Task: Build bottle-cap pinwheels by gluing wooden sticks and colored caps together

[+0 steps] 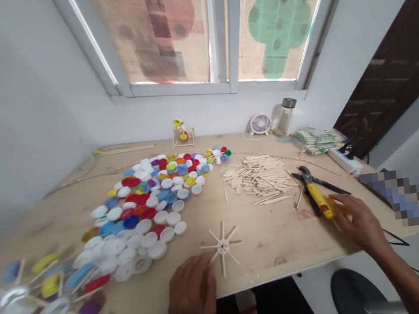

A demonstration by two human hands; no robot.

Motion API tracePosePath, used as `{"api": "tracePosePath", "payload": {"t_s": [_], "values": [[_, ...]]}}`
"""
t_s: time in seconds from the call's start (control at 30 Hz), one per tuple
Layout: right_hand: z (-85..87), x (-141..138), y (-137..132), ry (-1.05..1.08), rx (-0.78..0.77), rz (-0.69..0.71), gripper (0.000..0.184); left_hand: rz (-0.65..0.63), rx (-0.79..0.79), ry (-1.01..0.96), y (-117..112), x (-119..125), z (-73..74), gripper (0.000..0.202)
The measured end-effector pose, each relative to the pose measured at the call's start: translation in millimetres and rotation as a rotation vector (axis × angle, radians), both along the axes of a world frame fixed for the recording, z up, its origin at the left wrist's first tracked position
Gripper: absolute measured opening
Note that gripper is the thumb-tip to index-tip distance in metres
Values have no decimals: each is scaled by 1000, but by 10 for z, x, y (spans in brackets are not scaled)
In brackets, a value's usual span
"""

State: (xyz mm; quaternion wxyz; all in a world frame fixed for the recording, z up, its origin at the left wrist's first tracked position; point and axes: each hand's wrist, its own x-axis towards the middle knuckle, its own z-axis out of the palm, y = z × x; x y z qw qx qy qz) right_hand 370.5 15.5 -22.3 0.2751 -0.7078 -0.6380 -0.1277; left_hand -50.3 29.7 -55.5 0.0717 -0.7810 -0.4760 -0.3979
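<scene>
My left hand (193, 294) rests at the near edge of the wooden board (266, 244), its fingers closed on one stick of a star of wooden sticks (223, 246) glued around a white cap. My right hand (357, 220) lies to the right, fingers curled over the yellow handle of a glue gun (319, 199). Black pliers (321, 180) lie just beyond it.
A heap of coloured bottle caps (150, 205) covers the left middle. A pile of wooden sticks (260, 177) lies right of centre. Finished cap-and-stick wheels (39, 300) sit at the near left. A small fan (260, 123), a jar (286, 114) and a power strip (343, 160) stand at the back right.
</scene>
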Motion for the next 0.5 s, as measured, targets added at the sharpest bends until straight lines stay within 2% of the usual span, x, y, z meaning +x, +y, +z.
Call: {"api": "tracePosePath", "payload": {"t_s": [0.33, 0.5], "values": [[-214, 417, 1, -133, -62, 115, 33, 31, -44, -19, -22, 9, -19, 25], [-381, 625, 0, -120, -98, 188, 38, 29, -51, -3, -37, -17, -41, 27]]}}
